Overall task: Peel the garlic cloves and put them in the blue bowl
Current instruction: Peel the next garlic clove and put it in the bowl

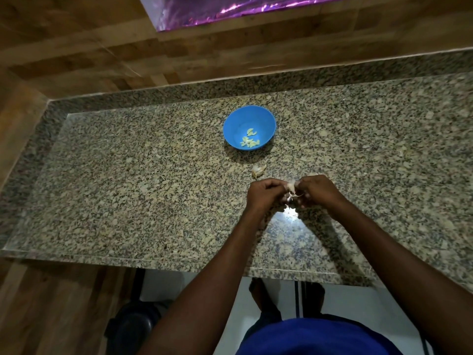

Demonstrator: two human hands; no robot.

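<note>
A blue bowl stands on the granite counter with several peeled pale cloves inside. Just in front of the bowl lie unpeeled garlic pieces in papery skin. Nearer to me, my left hand and my right hand meet above the counter and pinch one garlic clove between their fingertips. Thin skin hangs from the clove. The fingers hide most of it.
A raised granite edge and a wooden wall run along the back and left of the counter. A purple-lit panel is on the wall above. Below the counter's front edge are a white floor, my feet and a dark round object.
</note>
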